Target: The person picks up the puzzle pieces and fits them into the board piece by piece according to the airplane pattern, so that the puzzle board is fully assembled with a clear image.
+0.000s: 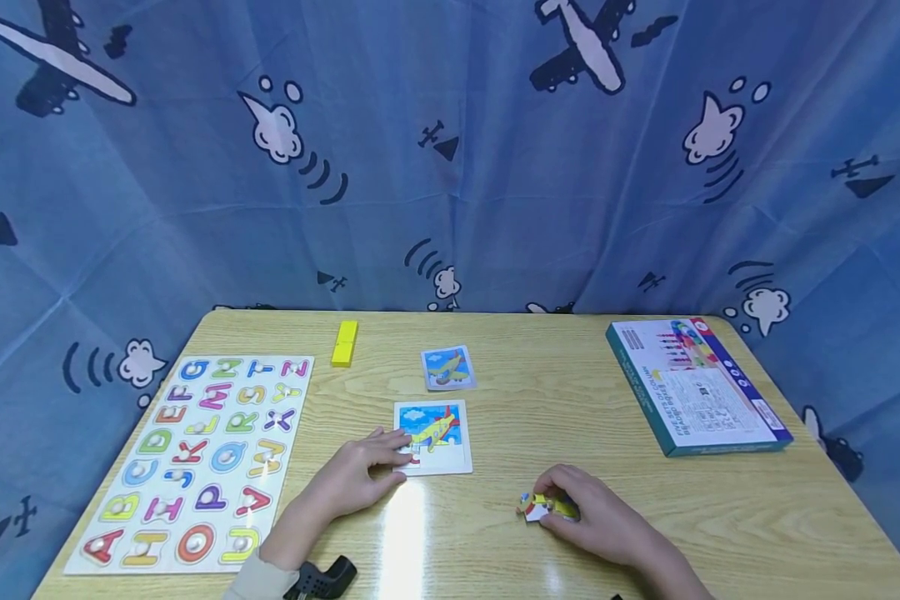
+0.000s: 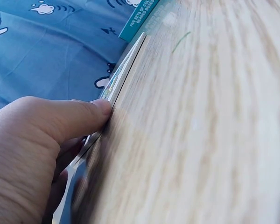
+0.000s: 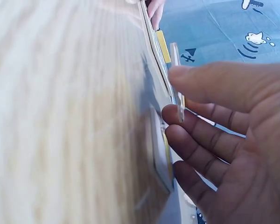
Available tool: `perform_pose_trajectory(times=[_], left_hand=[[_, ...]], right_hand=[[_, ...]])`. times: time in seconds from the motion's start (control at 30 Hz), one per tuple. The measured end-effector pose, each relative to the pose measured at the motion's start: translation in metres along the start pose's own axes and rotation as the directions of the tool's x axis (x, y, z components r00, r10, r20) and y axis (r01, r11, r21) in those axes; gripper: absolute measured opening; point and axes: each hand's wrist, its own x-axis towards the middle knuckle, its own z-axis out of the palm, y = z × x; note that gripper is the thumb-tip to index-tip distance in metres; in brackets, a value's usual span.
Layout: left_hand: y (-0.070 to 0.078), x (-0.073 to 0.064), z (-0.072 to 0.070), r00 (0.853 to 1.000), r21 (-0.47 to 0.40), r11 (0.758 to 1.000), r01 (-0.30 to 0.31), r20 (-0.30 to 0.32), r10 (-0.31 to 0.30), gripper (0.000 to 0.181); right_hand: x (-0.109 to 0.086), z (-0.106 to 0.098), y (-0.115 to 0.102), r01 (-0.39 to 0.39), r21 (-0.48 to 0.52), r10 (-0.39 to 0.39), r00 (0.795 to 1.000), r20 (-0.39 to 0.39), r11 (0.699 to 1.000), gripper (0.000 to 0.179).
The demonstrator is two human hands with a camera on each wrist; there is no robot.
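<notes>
My left hand [image 1: 356,475] rests with its fingers on the left edge of a white-framed puzzle board [image 1: 450,465]. The board shows a yellow plane on blue sky, with a white gap low in the picture. In the left wrist view the thumb [image 2: 91,114] touches the board's edge. My right hand [image 1: 588,512] is over the wood to the right of the board. It pinches a thin puzzle piece [image 3: 181,105] between thumb and fingers. Another flat puzzle piece [image 3: 161,154] lies on the table under its fingertips; their pictures are partly hidden.
A square picture card [image 1: 448,368] with a similar plane lies behind the board. Yellow blocks [image 1: 344,343] lie at the back left. An alphabet peg board [image 1: 195,467] covers the table's left side. A teal-edged box [image 1: 701,387] lies at the back right, before a blue curtain [image 1: 450,167].
</notes>
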Motion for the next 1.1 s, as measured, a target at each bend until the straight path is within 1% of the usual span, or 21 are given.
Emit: perform_pose_trajectory(times=[0.1, 0.27, 0.37, 0.5, 0.7, 0.87, 0.97, 1.1], left_hand=[[0.0, 0.0, 0.0, 1.0, 0.002, 1.0, -0.002, -0.001, 0.002, 0.024], [0.0, 0.0, -0.001, 1.0, -0.001, 1.0, -0.002, -0.004, 0.002, 0.024], [0.0, 0.0, -0.001, 1.0, -0.003, 1.0, -0.004, -0.008, 0.004, 0.024], [-0.001, 0.0, -0.001, 1.0, -0.005, 1.0, -0.008, -0.01, 0.008, 0.024], [-0.001, 0.0, -0.001, 1.0, -0.014, 1.0, -0.003, -0.009, 0.003, 0.024], [-0.001, -0.001, -0.001, 1.0, -0.025, 1.0, 0.005, -0.007, -0.006, 0.024], [-0.002, -0.001, -0.001, 1.0, -0.026, 1.0, 0.006, -0.007, -0.007, 0.024], [-0.002, 0.0, 0.0, 1.0, -0.024, 1.0, -0.001, -0.011, 0.001, 0.024]], right_hand=[[0.002, 0.0, -0.001, 0.012, -0.001, -0.012, 1.0, -0.01, 1.0, 0.02], [0.01, 0.001, -0.005, 0.066, -0.032, -0.068, 0.996, -0.065, 0.997, 0.02], [0.018, 0.001, -0.011, 0.053, -0.038, -0.056, 0.996, -0.076, 0.998, 0.02], [0.031, 0.002, -0.021, 0.007, -0.032, -0.009, 0.998, -0.061, 0.999, 0.021], [0.054, 0.006, -0.036, 0.0, -0.001, 0.0, 0.998, -0.06, 1.0, 0.022], [0.075, 0.012, -0.05, -0.033, 0.021, 0.034, 0.998, -0.056, 0.999, 0.022], [0.086, 0.018, -0.055, -0.028, 0.009, 0.029, 0.998, -0.06, 1.0, 0.022], [0.097, 0.026, -0.058, -0.004, 0.021, 0.005, 0.998, -0.068, 1.0, 0.022]])
